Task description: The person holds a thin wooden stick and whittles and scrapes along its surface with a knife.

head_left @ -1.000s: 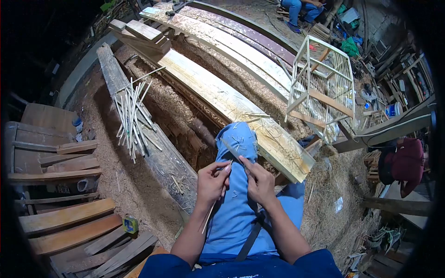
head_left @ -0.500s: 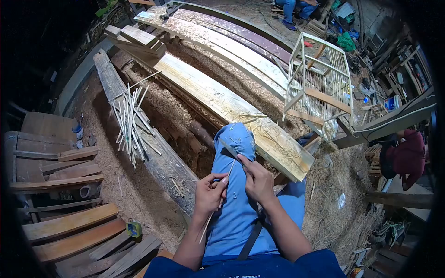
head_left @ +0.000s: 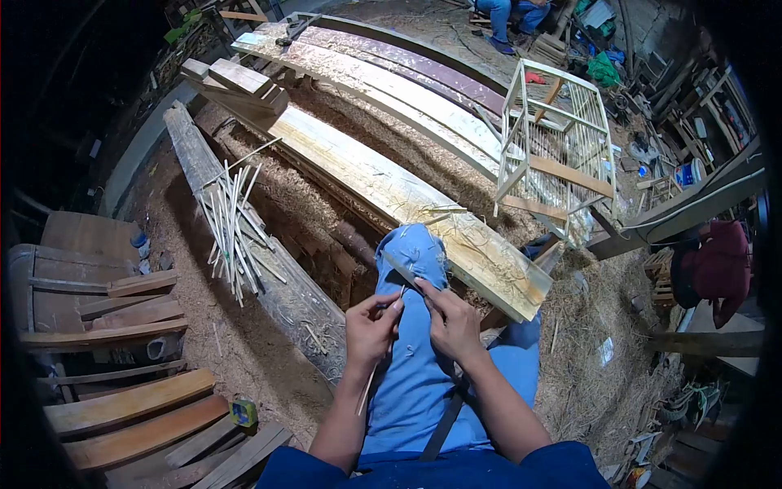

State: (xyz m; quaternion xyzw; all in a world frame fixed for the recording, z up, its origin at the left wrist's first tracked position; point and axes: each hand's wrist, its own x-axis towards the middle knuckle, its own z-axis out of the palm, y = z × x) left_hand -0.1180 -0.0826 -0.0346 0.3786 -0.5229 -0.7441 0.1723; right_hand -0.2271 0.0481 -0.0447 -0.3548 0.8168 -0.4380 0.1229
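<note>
My left hand point(head_left: 371, 332) pinches a thin pale stick point(head_left: 367, 389), whose lower end trails down past my wrist. My right hand point(head_left: 453, 323) is closed on a knife point(head_left: 399, 267), its blade pointing up and left over my knee in blue trousers point(head_left: 414, 240). The stick's upper tip is close to the blade, between the two hands. A dark strap-like piece point(head_left: 441, 427) lies along my thigh below the right hand. Left of my hands, a loose pile of thin sticks point(head_left: 232, 232) rests on a weathered plank point(head_left: 281, 297).
A thick board point(head_left: 366, 175) with shavings runs beyond my knee. At right stands a slatted wooden cage point(head_left: 558, 155). Boards point(head_left: 138, 399) and a yellow-green tape measure point(head_left: 243, 412) are at lower left. Another person's legs point(head_left: 501, 20) show at the top.
My left hand has moved the stick slightly, its upper tip now showing less than half a second ago. The surroundings have shifted a little with the camera. The knife stays over my knee.
</note>
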